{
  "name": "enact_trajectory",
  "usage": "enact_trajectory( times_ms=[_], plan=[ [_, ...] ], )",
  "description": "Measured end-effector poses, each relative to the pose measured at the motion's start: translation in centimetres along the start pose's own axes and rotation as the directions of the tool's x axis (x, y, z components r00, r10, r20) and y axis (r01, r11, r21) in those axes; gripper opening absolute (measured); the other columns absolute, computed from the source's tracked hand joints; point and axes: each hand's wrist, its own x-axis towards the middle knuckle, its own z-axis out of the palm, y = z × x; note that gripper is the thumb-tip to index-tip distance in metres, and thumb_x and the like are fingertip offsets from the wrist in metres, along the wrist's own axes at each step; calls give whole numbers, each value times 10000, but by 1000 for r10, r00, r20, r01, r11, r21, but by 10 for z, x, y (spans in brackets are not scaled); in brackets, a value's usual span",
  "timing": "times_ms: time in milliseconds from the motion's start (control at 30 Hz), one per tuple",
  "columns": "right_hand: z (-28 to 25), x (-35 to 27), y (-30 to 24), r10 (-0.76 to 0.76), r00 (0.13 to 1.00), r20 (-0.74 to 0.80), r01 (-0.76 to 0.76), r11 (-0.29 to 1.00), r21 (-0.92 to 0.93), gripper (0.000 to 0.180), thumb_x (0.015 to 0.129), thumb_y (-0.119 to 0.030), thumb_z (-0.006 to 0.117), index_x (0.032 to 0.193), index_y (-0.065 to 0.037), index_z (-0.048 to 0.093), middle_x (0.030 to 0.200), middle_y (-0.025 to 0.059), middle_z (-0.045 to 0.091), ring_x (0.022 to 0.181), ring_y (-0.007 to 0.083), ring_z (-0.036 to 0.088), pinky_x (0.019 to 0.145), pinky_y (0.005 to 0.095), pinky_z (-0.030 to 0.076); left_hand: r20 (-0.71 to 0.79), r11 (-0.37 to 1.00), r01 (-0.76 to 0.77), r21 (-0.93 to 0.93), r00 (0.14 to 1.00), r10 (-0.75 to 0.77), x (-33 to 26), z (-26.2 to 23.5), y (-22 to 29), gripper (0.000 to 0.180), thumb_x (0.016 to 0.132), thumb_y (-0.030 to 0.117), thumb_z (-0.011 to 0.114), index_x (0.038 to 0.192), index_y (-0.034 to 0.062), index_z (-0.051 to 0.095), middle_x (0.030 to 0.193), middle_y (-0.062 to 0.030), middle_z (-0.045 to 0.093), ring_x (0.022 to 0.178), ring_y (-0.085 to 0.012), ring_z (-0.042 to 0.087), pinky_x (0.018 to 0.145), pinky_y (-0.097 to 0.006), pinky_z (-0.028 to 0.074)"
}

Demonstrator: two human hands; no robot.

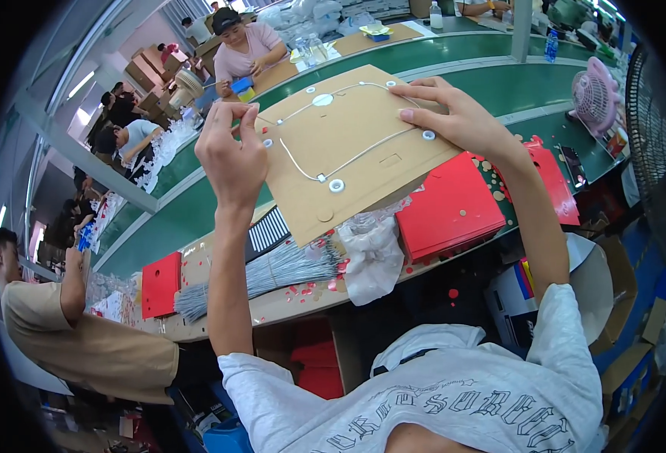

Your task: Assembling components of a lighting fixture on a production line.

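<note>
A brown cardboard sheet (348, 143) is held tilted above the bench. Thin white cord (358, 162) runs over its face in a rough loop, with small white rings (336, 186) near it and a white disc (322, 100) at the far side. My right hand (461, 113) grips the sheet's right edge, thumb and forefinger lying on the face. At the left edge my left hand (234, 155) is closed in a pinch, and a length of the cord appears to run to its fingertips. The exact end of the cord there is hidden.
Below lie a stack of red sheets (450, 208), a bundle of grey wires (272, 275), a crumpled plastic bag (374, 260) and another red stack (161, 283). A green conveyor (454, 94) passes behind. A pink fan (596, 90) stands right; co-workers sit across and at left.
</note>
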Motion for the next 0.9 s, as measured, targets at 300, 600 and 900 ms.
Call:
enact_trajectory(
  times_ms=[300, 600, 900],
  plan=[
    [8, -4, -16, 112, 971, -212, -84, 987, 136, 315, 947, -233, 590, 1127, 0, 699, 1219, 160, 676, 1020, 194, 672, 907, 273, 486, 406, 830, 557, -2, 759, -509, 20, 7, -26, 323, 978, 186, 549, 864, -68, 713, 758, -127, 707, 687, -160, 656, 668, -304, 507],
    [13, -23, -13, -56, 993, -106, 79, 969, 235, 355, 958, -94, 474, 1266, -6, 627, 1500, 146, 454, 1340, 282, 476, 1097, 295, 344, 447, 646, 598, -475, 796, -408, 13, 17, -54, 329, 1027, 87, 467, 804, -99, 622, 866, -147, 676, 950, -251, 708, 814, -273, 562],
    [13, -20, -15, -64, 997, 33, 57, 984, 170, 406, 986, -110, 410, 1341, -111, 606, 1497, 80, 435, 1350, 250, 362, 1168, 346, 250, 442, 670, 542, -507, 831, -338, 14, 19, -53, 325, 1038, 105, 466, 841, -88, 639, 864, -157, 690, 821, -211, 716, 732, -253, 572]
  ],
)
